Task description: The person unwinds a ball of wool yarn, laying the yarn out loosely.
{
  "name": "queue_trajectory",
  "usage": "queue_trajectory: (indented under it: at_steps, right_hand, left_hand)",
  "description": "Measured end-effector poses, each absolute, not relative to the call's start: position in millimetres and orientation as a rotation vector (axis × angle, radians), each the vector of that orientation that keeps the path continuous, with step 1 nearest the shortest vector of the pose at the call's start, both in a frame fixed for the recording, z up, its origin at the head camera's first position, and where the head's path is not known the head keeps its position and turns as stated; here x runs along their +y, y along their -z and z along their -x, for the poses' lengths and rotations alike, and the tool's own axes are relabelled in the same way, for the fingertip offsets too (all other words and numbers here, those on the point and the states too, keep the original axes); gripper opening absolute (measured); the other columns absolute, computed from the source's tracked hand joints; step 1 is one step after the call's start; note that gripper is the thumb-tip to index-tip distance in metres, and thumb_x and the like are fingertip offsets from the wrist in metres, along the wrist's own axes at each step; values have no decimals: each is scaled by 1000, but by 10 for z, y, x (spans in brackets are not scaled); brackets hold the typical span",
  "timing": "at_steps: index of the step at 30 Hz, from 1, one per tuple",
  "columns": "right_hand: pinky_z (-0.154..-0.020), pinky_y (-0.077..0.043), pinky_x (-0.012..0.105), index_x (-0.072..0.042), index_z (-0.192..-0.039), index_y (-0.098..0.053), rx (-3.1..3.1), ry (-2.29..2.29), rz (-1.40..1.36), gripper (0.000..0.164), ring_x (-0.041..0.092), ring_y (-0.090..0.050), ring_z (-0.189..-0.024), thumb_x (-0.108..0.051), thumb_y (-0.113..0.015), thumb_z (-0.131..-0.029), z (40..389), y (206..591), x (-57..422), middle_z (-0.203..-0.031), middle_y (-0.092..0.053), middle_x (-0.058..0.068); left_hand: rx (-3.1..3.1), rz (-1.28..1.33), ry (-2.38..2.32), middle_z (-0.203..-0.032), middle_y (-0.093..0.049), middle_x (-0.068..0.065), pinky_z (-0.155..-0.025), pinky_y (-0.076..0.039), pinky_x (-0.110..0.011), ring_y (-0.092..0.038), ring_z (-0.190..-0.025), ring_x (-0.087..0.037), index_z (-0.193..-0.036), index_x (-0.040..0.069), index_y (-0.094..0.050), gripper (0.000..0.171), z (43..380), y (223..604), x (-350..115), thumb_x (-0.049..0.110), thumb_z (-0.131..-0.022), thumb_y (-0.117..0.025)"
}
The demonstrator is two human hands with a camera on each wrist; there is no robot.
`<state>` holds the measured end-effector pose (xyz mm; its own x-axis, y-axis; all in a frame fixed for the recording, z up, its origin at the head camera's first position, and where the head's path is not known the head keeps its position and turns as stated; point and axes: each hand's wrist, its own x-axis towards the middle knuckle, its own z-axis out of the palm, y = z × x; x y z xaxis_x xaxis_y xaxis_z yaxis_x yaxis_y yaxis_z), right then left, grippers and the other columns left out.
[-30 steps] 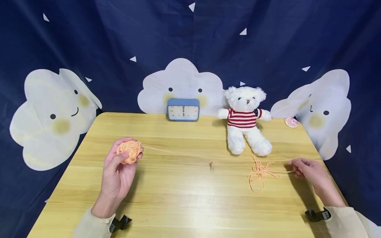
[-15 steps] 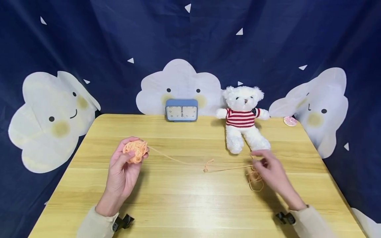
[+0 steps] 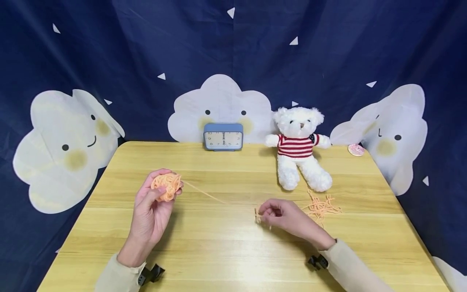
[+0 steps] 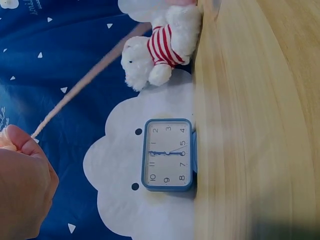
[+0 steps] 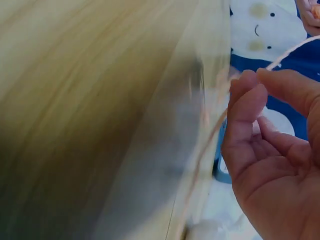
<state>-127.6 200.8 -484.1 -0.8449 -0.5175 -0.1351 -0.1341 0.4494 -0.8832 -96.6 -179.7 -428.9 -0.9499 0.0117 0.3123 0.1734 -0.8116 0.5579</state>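
Yarn ball [image 3: 166, 186], toward the left edge of the counter [image 3: 219, 251], is clamped in the left hand's [image 3: 153, 210] fingers; the right hand [image 3: 282, 217] pinches the strand [image 3: 204, 192]; gentle tension should avoid knotting the tangle [image 3: 321, 207].

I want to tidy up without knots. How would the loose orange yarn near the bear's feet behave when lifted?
The loose yarn would probably hang floppy, since its thin strands lie in curls. It may tangle, as its loops cross. It is likely light, being a small, loose heap.
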Motion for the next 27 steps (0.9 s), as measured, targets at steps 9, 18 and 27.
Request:
queue_trajectory:
  at_steps: [9,18,27]
  right_hand:
    - [-56,-53,25,-3,-109,-76,2440,1421,503,10,21,-64,-70,-9,-77,-102,1193,4673,2582,-89,-71,10]
    - [-59,-56,26,0,-109,-76,2793,1418,356,6,12,-65,-72,-1,-73,-104,1172,4697,3334,-86,-72,9]
    - [-59,-52,26,6,-103,-71,2765,1332,11,12,11,-59,-69,-6,-69,-106,1195,4854,3816,-79,-66,6]
  left_hand:
    - [-893,451,2824,-131,-51,-28,-94,-60,-36,-62,-110,-32,-135,-17,-53,41,975,4295,-1816,-18,-104,-26]
    - [-849,443,2824,-132,-51,-27,-93,-61,-37,-62,-110,-33,-135,-15,-53,38,964,4267,-1837,-16,-107,-27]
    - [-832,443,2819,-130,-52,-27,-91,-61,-37,-63,-109,-34,-133,-16,-54,38,973,4257,-1809,-16,-107,-27]
